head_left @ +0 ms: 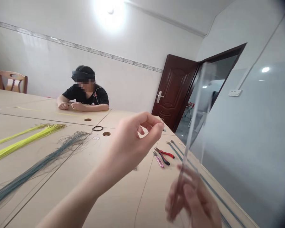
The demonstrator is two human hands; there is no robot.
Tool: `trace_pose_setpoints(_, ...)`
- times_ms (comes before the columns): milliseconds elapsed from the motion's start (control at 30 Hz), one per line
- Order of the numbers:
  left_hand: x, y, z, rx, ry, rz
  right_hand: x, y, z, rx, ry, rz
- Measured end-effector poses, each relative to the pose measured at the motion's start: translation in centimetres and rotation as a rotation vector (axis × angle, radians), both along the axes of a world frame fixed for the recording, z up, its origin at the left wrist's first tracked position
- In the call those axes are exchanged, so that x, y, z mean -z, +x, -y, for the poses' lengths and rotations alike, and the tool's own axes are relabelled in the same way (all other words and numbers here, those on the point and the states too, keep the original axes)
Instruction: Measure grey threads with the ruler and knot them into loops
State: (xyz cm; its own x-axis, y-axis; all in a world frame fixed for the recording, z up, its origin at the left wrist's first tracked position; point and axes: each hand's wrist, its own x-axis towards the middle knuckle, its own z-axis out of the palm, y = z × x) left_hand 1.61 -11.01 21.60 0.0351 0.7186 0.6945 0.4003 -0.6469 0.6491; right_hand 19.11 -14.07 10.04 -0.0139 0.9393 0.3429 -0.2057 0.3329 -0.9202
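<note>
My left hand (133,144) is raised over the middle of the table, thumb and forefinger pinched together. A small thin loop (162,120) shows at their tips; its kind is hard to make out. At the lower right, my right hand (192,198) is closed around a long, narrow clear plastic sleeve (196,110), which stands up tilted and is blurred by motion. Between and beyond the hands lie red-and-black pliers (165,155) and pink thread snips (158,159). Strands of blue-grey cord (211,186) run along the right table edge, partly behind my right hand.
On the left lie a yellow-green cord bundle (26,137) and a blue-grey cord bundle (42,167). A black ring (98,128) lies near a round table hole (106,134). Across the table (123,196), a person (85,91) sits with both hands together. A brown door (174,85) stands open.
</note>
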Motion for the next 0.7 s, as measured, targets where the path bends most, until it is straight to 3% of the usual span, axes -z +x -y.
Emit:
trace_pose_setpoints(67,0.0,0.2,-0.1,0.042,-0.033,0.023,-3.4,-0.8,-1.9,-0.119,0.345,-0.080)
trace_pose_setpoints(100,0.1,0.2,-0.1,0.053,-0.037,0.034,-5.0,-1.1,-2.8,-0.108,0.483,-0.124)
trace_pose_setpoints(200,0.2,0.2,-0.2,0.041,-0.037,0.049,-8.5,-1.8,-4.8,-0.074,0.712,-0.256)
trace_pose_setpoints(267,0.2,0.2,-0.2,0.018,-0.036,0.053,-9.7,-2.1,-5.6,-0.083,0.781,-0.287)
trace_pose_setpoints(467,0.7,0.7,0.1,0.070,-0.007,0.115,-9.8,-2.0,-6.2,-0.129,0.814,-0.120)
trace_pose_setpoints(700,1.2,1.7,-0.2,0.117,0.090,0.105,-9.3,0.3,-6.3,-0.266,0.797,0.025)
